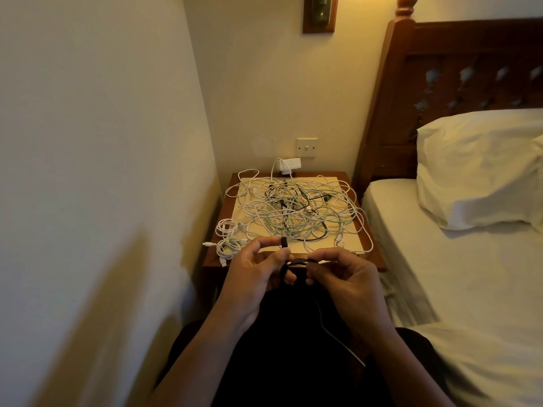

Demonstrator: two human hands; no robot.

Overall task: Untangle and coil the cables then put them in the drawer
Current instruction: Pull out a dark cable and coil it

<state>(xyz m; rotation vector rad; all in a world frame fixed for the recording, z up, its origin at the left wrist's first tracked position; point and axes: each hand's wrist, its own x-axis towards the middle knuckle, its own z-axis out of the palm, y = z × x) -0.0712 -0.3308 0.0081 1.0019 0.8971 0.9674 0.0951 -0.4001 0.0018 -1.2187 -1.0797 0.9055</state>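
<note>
Standing by the bed, one head view to go on. Person's left hand and right hand were close together just in front of the nightstand edge, fingertips nearly meeting. Both were clamped on one thin black cable. Left thumb and forefinger pinched it just below its black plug end, which stuck upward. Right fingers curled round a short loop of it. A thin grey lead trailed from under the right hand down across the dark lap; could not tell if it was the same cable.

Rest of the cables sat on the small brown wooden nightstand, on a cream rectangular mat. A tangled pile of white, pale-green and black cables covered most of the mat, with loops spilling over its right and back edges. Two small coiled white cable bundles lay apart from the pile at the front-left corner, one behind the other.

White wall charger was plugged in behind the nightstand, a white lead looping off it toward the pile. Cream wall switch sat just above it. Bed with white sheet, white pillow and dark carved wooden headboard stood right beside the nightstand.
</note>
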